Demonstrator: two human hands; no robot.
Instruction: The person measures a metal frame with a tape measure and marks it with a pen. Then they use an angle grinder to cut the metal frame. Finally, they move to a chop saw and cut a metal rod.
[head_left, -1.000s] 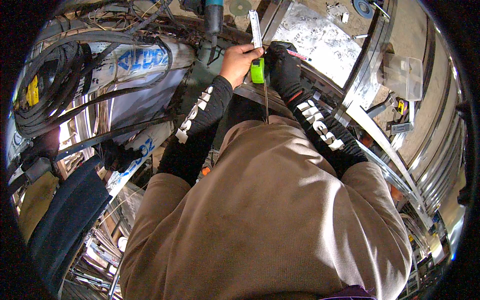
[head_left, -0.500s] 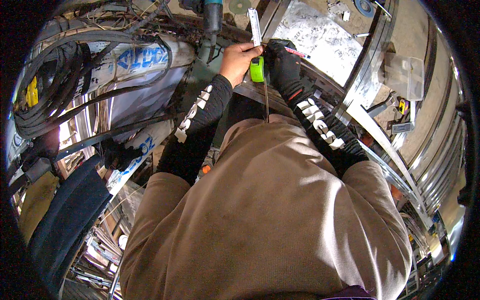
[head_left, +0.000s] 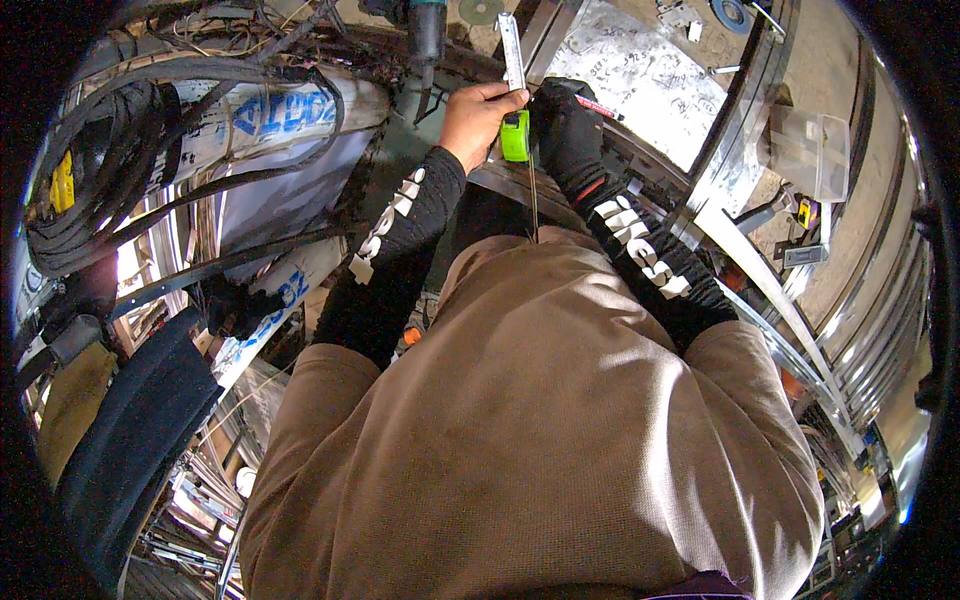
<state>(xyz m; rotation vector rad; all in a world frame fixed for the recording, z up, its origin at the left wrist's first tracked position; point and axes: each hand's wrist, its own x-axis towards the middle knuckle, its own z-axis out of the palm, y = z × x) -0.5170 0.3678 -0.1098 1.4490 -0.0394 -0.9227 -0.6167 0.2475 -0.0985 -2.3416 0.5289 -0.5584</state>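
Almost nothing is changed from the earlier frames: both hands are kept in nearly the same spots. The pale graduated strip point(head_left: 511, 55) is pinched between thumb and fingers of the bare left hand point(head_left: 472, 125), its far end pointed away from the body. The green tape measure point(head_left: 515, 136) is seen just below that thumb, between the two hands; whether the strip is joined to it is hidden by the thumb. The red marker point(head_left: 604, 109) is gripped by the gloved right hand point(head_left: 568, 132), whose separate fingers are lost in black fabric; only part of the marker is exposed, beside the marked metal sheet point(head_left: 645, 80). The power tool point(head_left: 427, 40) is cut off by the upper edge.
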